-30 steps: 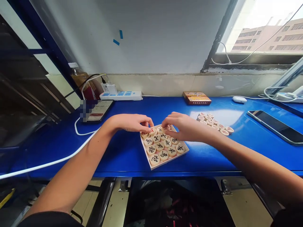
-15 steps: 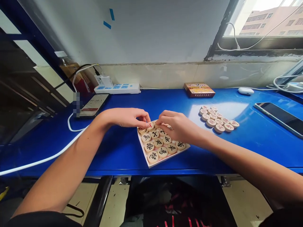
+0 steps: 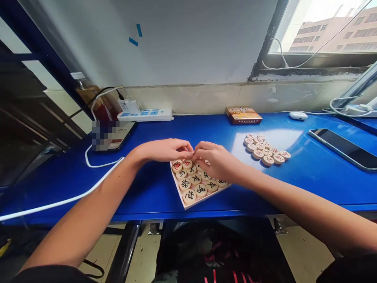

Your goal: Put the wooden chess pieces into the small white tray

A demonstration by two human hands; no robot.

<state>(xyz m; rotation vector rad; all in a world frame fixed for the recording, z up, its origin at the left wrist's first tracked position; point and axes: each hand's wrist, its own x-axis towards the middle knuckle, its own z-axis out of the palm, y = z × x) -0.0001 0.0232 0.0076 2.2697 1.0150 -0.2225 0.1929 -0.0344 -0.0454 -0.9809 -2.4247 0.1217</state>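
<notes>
A shallow white box tray (image 3: 180, 195) lies tilted to one side near the blue desk's front edge. Round wooden Chinese chess pieces (image 3: 195, 179) sit in it in rows, most with black characters. Two red-lettered pieces (image 3: 177, 166) show at its back left corner. My left hand (image 3: 169, 150) arches over the tray's back edge, thumb and fingers pinched together. From the other side my right hand (image 3: 216, 159) reaches across the back right of the tray, its fingers bent and closed. The fingertips of both hands meet there; whatever lies between them is hidden.
Several red-lettered chess pieces (image 3: 266, 151) lie grouped on the desk (image 3: 153, 184) to the right. Behind stand a chess box (image 3: 244, 116) and a power strip (image 3: 156, 114). One phone (image 3: 343, 148) lies at right, another (image 3: 123, 135) at left beside a white cable (image 3: 88, 190).
My left hand has shifted right along the tray's back row, uncovering the two red pieces. Its fingertips now touch those of my right hand. The view has tilted slightly.
</notes>
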